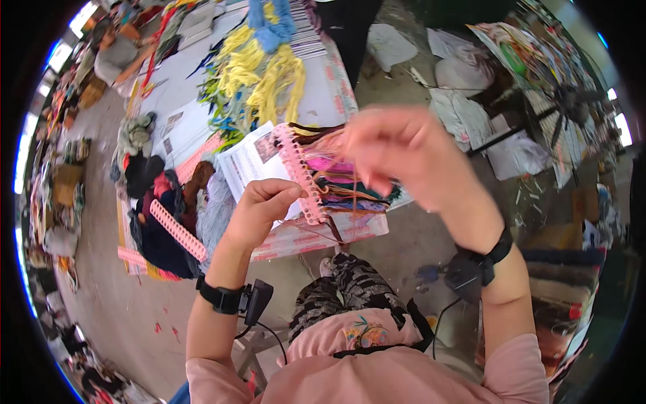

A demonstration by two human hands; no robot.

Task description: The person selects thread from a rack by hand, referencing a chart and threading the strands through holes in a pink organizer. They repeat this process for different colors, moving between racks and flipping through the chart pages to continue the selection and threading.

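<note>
A pink strip with holes along its edges [299, 172] is held near its lower end by my left hand [266, 205], thumb and fingers pinched on its left edge. Skeins of coloured thread [346, 195] hang from its right side, among them dark brown, pink, magenta, green and blue. My right hand [410, 158] is raised over these threads and smeared by motion. A thin brown strand runs below its fingers; whether they grip it I cannot tell. Under the strip lies a printed paper sheet [237, 165].
Yellow yarn [245, 71] and light blue yarn [272, 27] lie farther up the table [319, 84]. At left, another pink holed strip [178, 229] rests on dark yarn bundles [151, 252]. A black fan [568, 101] stands at right near white sacks [461, 118]. Another person [118, 60] sits far left.
</note>
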